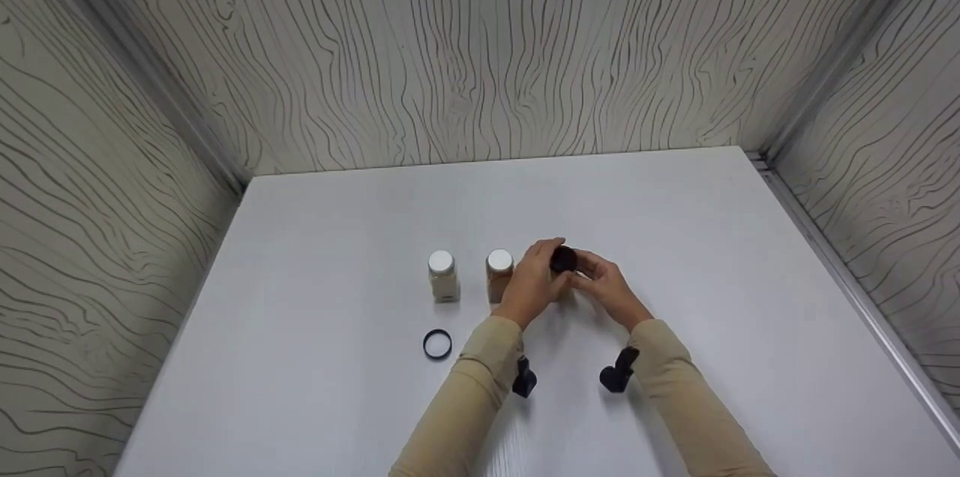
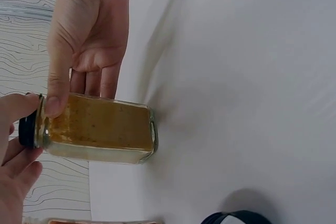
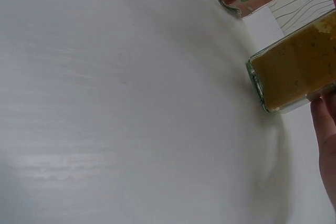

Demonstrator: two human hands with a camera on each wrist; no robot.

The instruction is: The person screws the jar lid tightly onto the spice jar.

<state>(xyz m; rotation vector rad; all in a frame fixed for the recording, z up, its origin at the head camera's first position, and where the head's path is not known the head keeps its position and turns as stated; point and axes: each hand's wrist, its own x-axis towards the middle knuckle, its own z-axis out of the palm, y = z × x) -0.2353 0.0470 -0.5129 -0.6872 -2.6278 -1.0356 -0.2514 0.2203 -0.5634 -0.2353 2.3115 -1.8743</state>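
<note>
Two bare hands work at one square-sided, clear glass jar [image 2: 105,127], upright at the right end of a row of three. Behind its smooth walls sits a yellow-brown filling with darker specks; its round black cap [image 1: 563,260] is at the neck. The left hand [image 1: 531,282] grips that cap with curled fingers, while the right hand [image 1: 609,289] pinches the glass, thumb just below the neck.

Just left stands a jar with red-brown contents [image 1: 497,289], its printed label bearing a barcode; farther left is a jar with pale contents [image 1: 445,288]. Both have round white tops. One thin, black circular ring [image 1: 425,346] lies flat in front of them.

All are on a smooth white desk [image 1: 337,274]. Three pale walls [image 1: 480,49] carry wavy, dark wood-grain lines. Two tan cloth sleeves [image 1: 697,394] cover the forearms, one small black device [image 1: 618,372] at each wrist.
</note>
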